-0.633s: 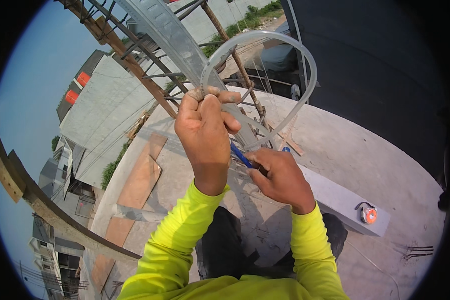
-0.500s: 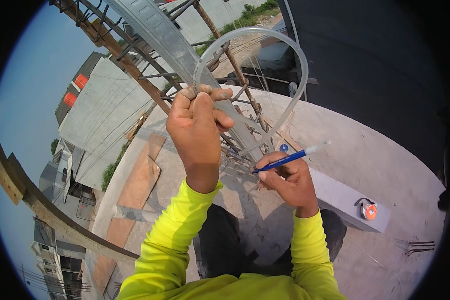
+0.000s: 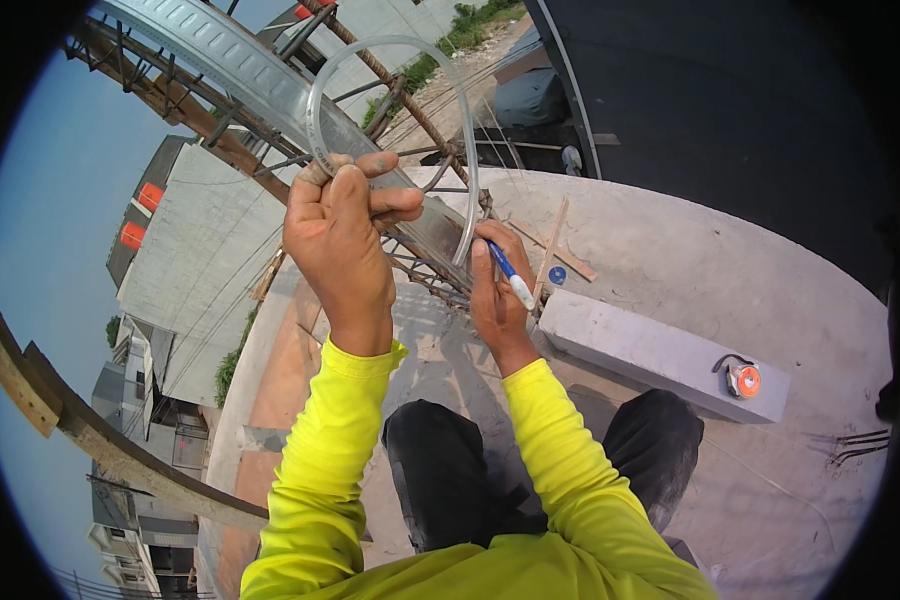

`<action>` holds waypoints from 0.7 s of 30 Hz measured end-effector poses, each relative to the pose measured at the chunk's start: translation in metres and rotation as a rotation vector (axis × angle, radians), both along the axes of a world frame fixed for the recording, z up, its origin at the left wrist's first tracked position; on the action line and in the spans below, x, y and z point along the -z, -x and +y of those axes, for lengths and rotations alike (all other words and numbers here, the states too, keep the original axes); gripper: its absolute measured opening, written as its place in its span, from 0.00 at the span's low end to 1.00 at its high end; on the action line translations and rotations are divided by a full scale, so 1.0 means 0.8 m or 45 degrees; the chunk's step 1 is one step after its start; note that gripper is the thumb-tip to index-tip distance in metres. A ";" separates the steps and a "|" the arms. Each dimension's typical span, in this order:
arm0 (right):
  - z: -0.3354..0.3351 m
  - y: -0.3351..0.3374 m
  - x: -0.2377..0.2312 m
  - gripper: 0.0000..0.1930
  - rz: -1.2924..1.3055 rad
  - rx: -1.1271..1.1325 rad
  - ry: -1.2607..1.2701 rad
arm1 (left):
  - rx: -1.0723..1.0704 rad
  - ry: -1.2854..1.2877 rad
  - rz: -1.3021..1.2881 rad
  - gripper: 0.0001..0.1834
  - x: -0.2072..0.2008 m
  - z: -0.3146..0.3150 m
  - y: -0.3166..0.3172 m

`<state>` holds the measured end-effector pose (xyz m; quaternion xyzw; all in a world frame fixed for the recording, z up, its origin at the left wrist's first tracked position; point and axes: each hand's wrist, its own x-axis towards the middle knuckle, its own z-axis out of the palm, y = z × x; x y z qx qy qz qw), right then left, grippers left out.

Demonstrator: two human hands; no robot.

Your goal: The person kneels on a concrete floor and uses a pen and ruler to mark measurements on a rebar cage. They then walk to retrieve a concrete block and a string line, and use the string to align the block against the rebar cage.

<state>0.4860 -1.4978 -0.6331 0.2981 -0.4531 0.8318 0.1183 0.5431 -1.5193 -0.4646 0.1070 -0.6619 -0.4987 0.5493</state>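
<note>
A clear flexible tube point(image 3: 470, 140) bows upward in a loop in front of a metal channel point(image 3: 210, 60). My left hand point(image 3: 340, 240) pinches one end of it between thumb and forefinger, the other fingers loosely extended. The tube's lower stretch comes down along the channel beside my right hand point(image 3: 500, 310). That hand grips a blue pen point(image 3: 506, 264), whose white end points down toward me. Its fingertips are at the channel's edge, by the tube; the pen's writing tip is hidden there.
Tied rebar point(image 3: 435, 132) stands behind the channel. To the right, a pale block point(image 3: 650, 350) carries a tape measure point(image 3: 744, 380) with an orange centre. Wood strips point(image 3: 552, 245) and a blue disc point(image 3: 557, 274) lie on the concrete. A curved beam point(image 3: 140, 450) crosses the left side.
My right hand has moved up and left to the channel, and the pen has turned, its white end now pointing down. My left hand and the tube's loop have shifted left in the view.
</note>
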 end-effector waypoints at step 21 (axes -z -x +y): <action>-0.022 -0.012 0.001 0.08 -0.024 0.137 0.010 | 0.219 1.447 0.123 0.10 -0.194 -0.030 0.013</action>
